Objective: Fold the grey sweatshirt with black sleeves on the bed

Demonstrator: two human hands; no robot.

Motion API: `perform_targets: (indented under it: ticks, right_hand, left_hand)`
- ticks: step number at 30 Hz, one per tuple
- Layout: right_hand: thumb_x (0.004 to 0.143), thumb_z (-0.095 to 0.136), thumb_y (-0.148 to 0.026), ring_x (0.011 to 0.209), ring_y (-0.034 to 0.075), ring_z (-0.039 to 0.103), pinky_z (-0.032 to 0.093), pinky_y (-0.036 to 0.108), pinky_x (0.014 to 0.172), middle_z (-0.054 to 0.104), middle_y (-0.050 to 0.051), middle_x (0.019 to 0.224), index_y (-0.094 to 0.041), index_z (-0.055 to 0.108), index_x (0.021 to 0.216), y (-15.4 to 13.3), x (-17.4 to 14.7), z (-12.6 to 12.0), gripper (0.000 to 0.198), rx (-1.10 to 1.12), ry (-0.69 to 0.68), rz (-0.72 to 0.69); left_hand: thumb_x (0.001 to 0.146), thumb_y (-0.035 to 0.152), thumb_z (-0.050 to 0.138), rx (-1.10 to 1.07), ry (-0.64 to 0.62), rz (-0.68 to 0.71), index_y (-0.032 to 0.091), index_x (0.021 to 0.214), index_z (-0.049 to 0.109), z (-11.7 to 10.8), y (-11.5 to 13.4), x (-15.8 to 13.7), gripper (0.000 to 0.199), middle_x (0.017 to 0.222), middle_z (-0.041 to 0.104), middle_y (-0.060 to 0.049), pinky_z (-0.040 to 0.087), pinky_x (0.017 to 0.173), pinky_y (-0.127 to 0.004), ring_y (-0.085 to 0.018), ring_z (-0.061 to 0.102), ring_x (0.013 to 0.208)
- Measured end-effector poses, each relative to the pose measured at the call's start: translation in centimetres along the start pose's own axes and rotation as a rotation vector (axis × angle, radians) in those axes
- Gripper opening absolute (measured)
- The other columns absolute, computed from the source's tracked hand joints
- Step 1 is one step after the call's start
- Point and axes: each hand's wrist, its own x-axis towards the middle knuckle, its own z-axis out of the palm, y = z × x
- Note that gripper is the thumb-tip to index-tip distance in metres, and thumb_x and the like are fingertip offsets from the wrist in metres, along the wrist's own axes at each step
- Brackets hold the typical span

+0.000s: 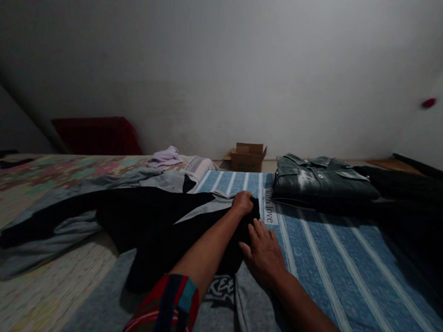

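Note:
A black and grey sweatshirt (161, 227) lies spread on the bed, with white-and-black lettering on its grey part near the front. My left hand (243, 202) reaches across it, fingers curled around the black cloth at its far right end. Flat and with fingers stretched, my right hand (264, 252) rests at the garment's right edge, just nearer to me than the left. A red plaid sleeve (165, 310) covers my left upper forearm. Part of the lettering is hidden behind that arm.
Beneath is a blue striped sheet (321, 259). A folded dark denim jacket (317, 179) sits to the right, dark clothes (409, 192) beyond it. Grey clothing (126, 180) and a lilac cloth (165, 156) lie left. A cardboard box (247, 157) stands by the wall.

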Motion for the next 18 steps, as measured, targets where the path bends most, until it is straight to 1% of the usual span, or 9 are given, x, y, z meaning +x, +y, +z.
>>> perform_targets:
  ticks: [2, 5, 8, 12, 15, 18]
  right_hand:
    - [0.093, 0.037, -0.042, 0.14, 0.029, 0.017, 0.017, 0.049, 0.11, 0.026, 0.014, 0.15, -0.009, 0.039, 0.14, -0.1, -0.1, -0.2, 0.057, 0.015, 0.004, -0.006]
    - [0.093, 0.039, -0.041, 0.139, 0.029, 0.021, 0.018, 0.048, 0.11, 0.031, 0.015, 0.148, -0.011, 0.041, 0.139, -0.6, -0.7, -0.7, 0.055, 0.035, 0.037, -0.024]
    - [0.093, 0.043, -0.04, 0.137, 0.029, 0.027, 0.02, 0.048, 0.11, 0.036, 0.015, 0.145, -0.012, 0.044, 0.136, -1.3, -1.7, -1.0, 0.052, 0.059, 0.095, -0.099]
    - [0.09, 0.05, -0.041, 0.134, 0.031, 0.032, 0.024, 0.048, 0.109, 0.041, 0.018, 0.142, -0.011, 0.048, 0.133, -2.1, -2.9, -0.8, 0.053, 0.081, 0.105, -0.195]
    - [0.088, 0.052, -0.042, 0.133, 0.033, 0.033, 0.026, 0.047, 0.108, 0.041, 0.02, 0.142, -0.01, 0.049, 0.133, -2.1, -3.3, -0.3, 0.055, 0.077, 0.097, -0.186]
    - [0.087, 0.054, -0.04, 0.132, 0.034, 0.033, 0.028, 0.047, 0.107, 0.041, 0.02, 0.141, -0.01, 0.05, 0.131, -2.0, -3.5, -0.1, 0.053, 0.052, 0.115, -0.154]
  left_hand:
    - [0.069, 0.003, 0.057, -0.054, 0.003, -0.016, 0.016, 0.093, 0.073, -0.2, 0.0, 0.5, 0.032, 0.094, 0.073, -0.007, 0.047, 0.084, -0.026, -0.021, 0.065, 0.094]
    - [0.072, 0.007, 0.059, -0.151, 0.013, -0.014, 0.015, 0.102, 0.071, -0.5, 0.1, 1.1, 0.034, 0.091, 0.073, -0.004, 0.049, 0.076, -0.022, -0.016, 0.066, 0.083]
    - [0.071, 0.009, 0.061, -0.225, 0.017, 0.0, 0.014, 0.103, 0.07, -0.2, 0.5, 1.4, 0.033, 0.089, 0.073, -0.002, 0.05, 0.072, -0.02, -0.014, 0.066, 0.079]
    - [0.066, 0.005, 0.061, -0.22, 0.022, -0.018, 0.015, 0.094, 0.072, 0.5, 0.6, 1.5, 0.032, 0.089, 0.073, -0.002, 0.048, 0.077, -0.022, -0.015, 0.065, 0.084]
    - [0.066, 0.003, 0.058, -0.161, 0.041, -0.061, 0.017, 0.093, 0.072, 0.5, 0.1, 1.4, 0.034, 0.094, 0.073, -0.004, 0.046, 0.083, -0.024, -0.018, 0.064, 0.092]
    - [0.068, 0.006, 0.058, -0.11, 0.022, -0.072, 0.018, 0.094, 0.072, 0.1, -0.2, 1.3, 0.032, 0.096, 0.072, -0.004, 0.045, 0.083, -0.024, -0.018, 0.063, 0.094]
